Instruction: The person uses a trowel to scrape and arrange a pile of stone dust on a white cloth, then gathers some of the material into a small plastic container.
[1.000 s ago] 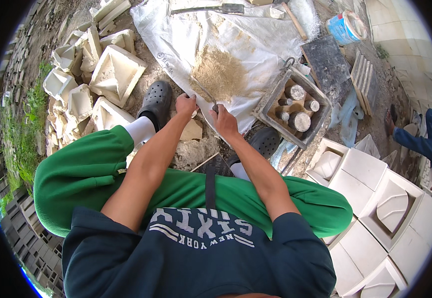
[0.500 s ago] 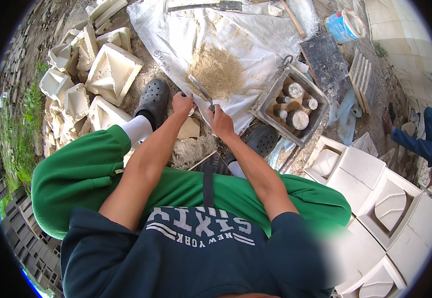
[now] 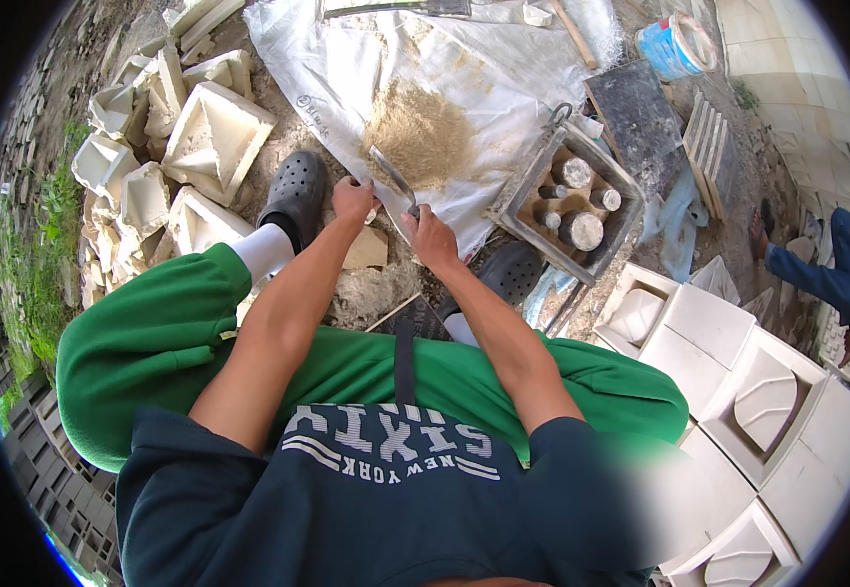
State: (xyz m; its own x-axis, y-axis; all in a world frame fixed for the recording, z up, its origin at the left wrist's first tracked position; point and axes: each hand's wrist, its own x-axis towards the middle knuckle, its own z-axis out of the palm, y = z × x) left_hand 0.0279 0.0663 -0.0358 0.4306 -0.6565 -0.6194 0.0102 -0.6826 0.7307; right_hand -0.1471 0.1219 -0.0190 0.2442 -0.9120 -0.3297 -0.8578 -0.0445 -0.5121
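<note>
My right hand (image 3: 432, 238) is closed round the handle of a small trowel (image 3: 393, 168). Its narrow metal blade points up and left, over the near edge of a heap of tan sand (image 3: 417, 132). Just left of it, my left hand (image 3: 353, 202) is closed, thumb and fingers pressed together; what it holds, if anything, is hidden. Beneath the hands lies the near edge of a white woven sheet (image 3: 332, 68), which bears the sand. A pale block (image 3: 366, 248) rests on the ground below my left hand.
To the right stands a grey box mould (image 3: 523, 217) with several round cores inside. Cream cast blocks (image 3: 212, 142) are piled at left, and others (image 3: 709, 333) lie at lower right. A blue-and-white bucket (image 3: 674, 49) and dark board (image 3: 637, 112) lie beyond. Another person's leg (image 3: 816, 269) shows far right.
The whole view has shifted slightly. Both hands and the trowel keep nearly the same places over the sheet's edge, with the same grip.
</note>
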